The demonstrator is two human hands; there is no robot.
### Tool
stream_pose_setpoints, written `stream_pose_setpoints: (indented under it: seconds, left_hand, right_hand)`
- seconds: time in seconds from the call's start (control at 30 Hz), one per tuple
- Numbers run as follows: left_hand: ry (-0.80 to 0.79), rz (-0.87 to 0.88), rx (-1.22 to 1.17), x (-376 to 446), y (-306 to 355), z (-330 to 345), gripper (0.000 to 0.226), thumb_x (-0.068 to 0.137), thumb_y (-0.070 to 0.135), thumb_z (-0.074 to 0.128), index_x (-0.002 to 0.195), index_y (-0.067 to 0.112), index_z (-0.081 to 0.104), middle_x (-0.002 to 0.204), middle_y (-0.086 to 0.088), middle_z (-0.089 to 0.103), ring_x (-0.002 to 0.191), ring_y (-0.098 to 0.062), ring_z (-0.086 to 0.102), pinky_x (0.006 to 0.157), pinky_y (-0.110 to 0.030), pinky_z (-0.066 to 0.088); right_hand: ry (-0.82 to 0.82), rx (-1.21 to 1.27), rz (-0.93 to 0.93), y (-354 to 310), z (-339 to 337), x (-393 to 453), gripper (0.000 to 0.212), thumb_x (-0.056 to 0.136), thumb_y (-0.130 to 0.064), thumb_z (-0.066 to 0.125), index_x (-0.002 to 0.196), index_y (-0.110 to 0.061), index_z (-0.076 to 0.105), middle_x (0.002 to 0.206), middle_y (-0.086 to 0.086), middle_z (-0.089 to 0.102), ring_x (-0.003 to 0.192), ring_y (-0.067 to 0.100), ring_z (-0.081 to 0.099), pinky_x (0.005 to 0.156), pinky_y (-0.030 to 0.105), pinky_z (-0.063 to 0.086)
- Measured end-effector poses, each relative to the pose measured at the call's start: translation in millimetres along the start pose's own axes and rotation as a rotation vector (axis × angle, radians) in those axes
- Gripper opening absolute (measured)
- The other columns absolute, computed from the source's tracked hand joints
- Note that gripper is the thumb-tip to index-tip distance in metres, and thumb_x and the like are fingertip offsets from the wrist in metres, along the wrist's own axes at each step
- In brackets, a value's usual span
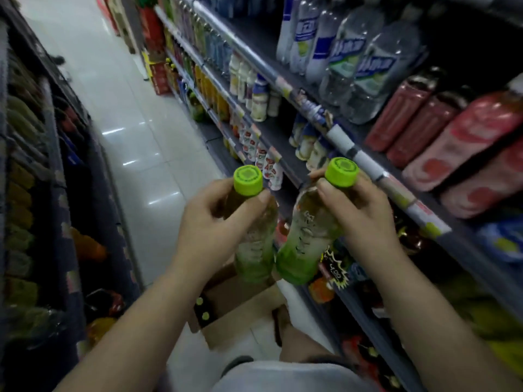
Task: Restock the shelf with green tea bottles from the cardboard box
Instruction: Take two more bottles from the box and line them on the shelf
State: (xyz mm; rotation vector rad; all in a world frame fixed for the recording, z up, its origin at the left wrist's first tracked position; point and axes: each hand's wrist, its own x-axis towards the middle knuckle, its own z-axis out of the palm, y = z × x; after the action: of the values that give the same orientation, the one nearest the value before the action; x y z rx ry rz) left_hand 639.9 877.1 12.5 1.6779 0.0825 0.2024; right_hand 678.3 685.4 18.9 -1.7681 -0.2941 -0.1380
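Note:
My left hand (210, 222) grips one green tea bottle (256, 250) by its neck, just under the lime-green cap. My right hand (359, 213) holds a second green tea bottle (305, 239) the same way. Both bottles hang upright, side by side, above the open cardboard box (240, 315) on the floor. Inside the box two more green caps (202, 308) show at its left side. The shelf (376, 176) with price tags along its rail runs diagonally just right of my right hand.
Shelves of water bottles (353, 58), red drinks (452, 137) and small white bottles (254, 91) fill the right side. Another dark shelf unit (42, 193) lines the left. A white tiled aisle floor (135, 142) runs between them. My knee (297, 372) is below the box.

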Motion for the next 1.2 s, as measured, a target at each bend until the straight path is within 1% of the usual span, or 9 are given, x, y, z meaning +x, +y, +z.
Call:
stream_pose_setpoints:
  seconds: [0.1,0.27,0.37,0.53,0.63,0.8,0.93,1.07,1.2]
  left_hand:
    - [-0.093,0.048,-0.032,-20,13,2,0.022,0.071,0.052,0.067,0.092,0.045,0.073,0.093,0.016,0.075,0.089,0.000,0.069,0.069,-0.015,0.054]
    - [-0.181,0.094,-0.095,-48,26,20,0.030,0.070,0.051,0.069,0.098,0.040,0.069,0.094,0.016,0.073,0.088,0.000,0.068,0.067,-0.012,0.051]
    - [-0.234,0.093,-0.127,-62,33,37,0.037,0.068,0.052,0.070,0.099,0.033,0.066,0.091,0.015,0.072,0.083,0.001,0.068,0.064,-0.009,0.049]
    - [-0.436,0.090,-0.177,-77,52,79,0.024,0.068,0.050,0.070,0.089,0.038,0.068,0.084,0.016,0.070,0.082,-0.004,0.067,0.070,-0.023,0.051]
    - [-0.580,0.130,-0.234,-88,66,114,0.019,0.070,0.045,0.070,0.088,0.039,0.069,0.084,0.015,0.069,0.082,-0.006,0.066,0.072,-0.024,0.051]
    - [-0.829,0.134,-0.331,-111,86,177,0.016,0.071,0.042,0.069,0.086,0.040,0.070,0.085,0.013,0.069,0.088,-0.014,0.066,0.082,-0.039,0.051]
    - [-0.961,0.135,-0.373,-137,102,229,0.013,0.069,0.042,0.068,0.082,0.044,0.071,0.081,0.016,0.070,0.082,-0.008,0.067,0.078,-0.035,0.053]
    - [-1.069,0.129,-0.362,-168,113,279,0.013,0.070,0.044,0.068,0.081,0.039,0.070,0.082,0.012,0.067,0.084,-0.014,0.065,0.080,-0.044,0.052]
    - [-1.136,0.113,-0.361,-197,121,327,0.015,0.069,0.043,0.068,0.081,0.033,0.070,0.082,0.007,0.066,0.085,-0.017,0.064,0.081,-0.044,0.051]
  right_hand:
    - [0.082,-0.015,0.023,-14,-7,-36,0.024,0.080,-0.045,0.063,0.096,-0.029,0.071,0.111,0.012,0.065,0.108,0.020,0.062,0.097,0.044,0.049]
    - [0.221,-0.097,0.074,-38,-22,-95,0.021,0.080,-0.046,0.066,0.093,-0.030,0.072,0.103,0.016,0.065,0.101,0.024,0.063,0.090,0.052,0.049]
    - [0.331,-0.099,0.133,-53,-38,-125,0.015,0.079,-0.043,0.069,0.090,-0.033,0.072,0.103,0.013,0.066,0.101,0.021,0.063,0.092,0.050,0.050]
    - [0.524,-0.109,0.178,-79,-76,-169,0.012,0.073,-0.044,0.071,0.084,-0.037,0.071,0.104,0.013,0.067,0.098,0.021,0.063,0.091,0.048,0.051]
    - [0.657,-0.141,0.191,-90,-101,-194,0.017,0.071,-0.049,0.071,0.084,-0.038,0.071,0.107,0.019,0.064,0.099,0.028,0.062,0.092,0.051,0.049]
    - [0.859,-0.171,0.211,-106,-147,-241,0.033,0.070,-0.054,0.068,0.090,-0.027,0.071,0.111,0.029,0.058,0.102,0.034,0.061,0.092,0.056,0.047]
    - [1.019,-0.193,0.218,-115,-181,-278,0.036,0.070,-0.055,0.068,0.092,-0.026,0.069,0.111,0.027,0.058,0.101,0.033,0.062,0.091,0.056,0.049]
    - [1.145,-0.256,0.226,-117,-213,-316,0.037,0.073,-0.054,0.067,0.092,-0.022,0.067,0.107,0.028,0.058,0.097,0.036,0.060,0.088,0.057,0.049]
    - [1.210,-0.283,0.229,-115,-247,-348,0.039,0.075,-0.053,0.066,0.092,-0.018,0.067,0.103,0.028,0.057,0.094,0.035,0.059,0.087,0.056,0.049]
